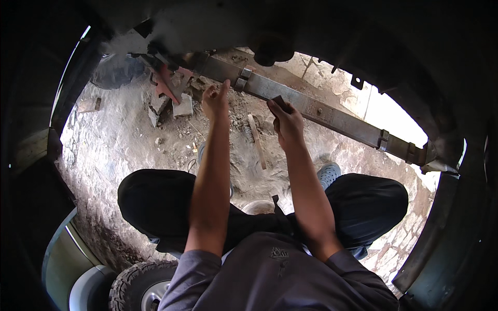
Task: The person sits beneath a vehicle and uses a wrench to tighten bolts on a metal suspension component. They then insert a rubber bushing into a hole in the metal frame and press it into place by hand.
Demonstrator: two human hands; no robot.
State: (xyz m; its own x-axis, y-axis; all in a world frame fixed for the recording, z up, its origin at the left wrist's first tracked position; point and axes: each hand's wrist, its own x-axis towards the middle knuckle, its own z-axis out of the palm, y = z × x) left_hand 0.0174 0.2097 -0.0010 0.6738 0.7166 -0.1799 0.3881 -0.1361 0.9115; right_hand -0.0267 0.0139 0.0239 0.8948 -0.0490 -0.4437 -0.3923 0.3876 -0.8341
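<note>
A long grey metal leaf spring (290,96), bound by clamps, runs slantwise from upper left to lower right. Just below it, my right hand (288,123) grips a small dark flat piece (280,102) between thumb and fingers; its exact kind cannot be made out. My left hand (215,102) is raised to the spring's lower edge, left of a metal clamp (243,79). One digit points up at the spring while the others are bent and apart, with nothing visible in them. Whether that digit touches the metal is unclear.
Dark vehicle bodywork surrounds the view. A red metal stand (165,83) is beside broken blocks (182,105) at upper left. A narrow wooden strip (257,142) and a coil spring (248,131) lie on the dirty ground. At lower left is a tyre (136,285).
</note>
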